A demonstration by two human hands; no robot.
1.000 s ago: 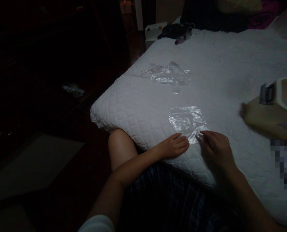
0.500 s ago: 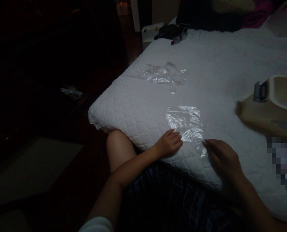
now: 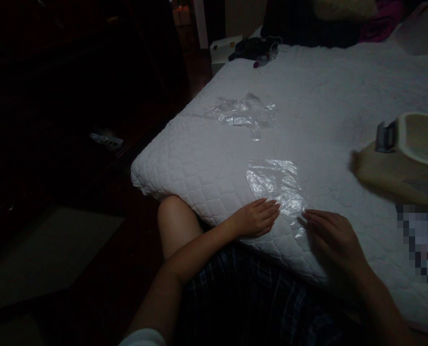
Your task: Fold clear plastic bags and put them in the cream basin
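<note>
A flat clear plastic bag [image 3: 274,185] lies on the white quilted mattress [image 3: 206,163] near its front edge. My left hand [image 3: 257,218] lies flat on the mattress, fingers stretched out, fingertips on the bag's near left corner. My right hand [image 3: 334,238] rests palm down beside it, fingers extended and touching the bag's near right corner. Farther back lies a crumpled heap of clear plastic bags [image 3: 244,113].
A beige container with a grey clip [image 3: 404,154] sits at the right on the mattress. Dark items and a small purple object [image 3: 259,50] lie at the far corner, next to a white box [image 3: 223,48]. My bare knee [image 3: 176,216] is under the mattress corner. The floor at left is dark.
Both hands shifted slightly along the bag's near edge: the left fingers reached forward onto the corner again, and the right hand moved left toward the bag.
</note>
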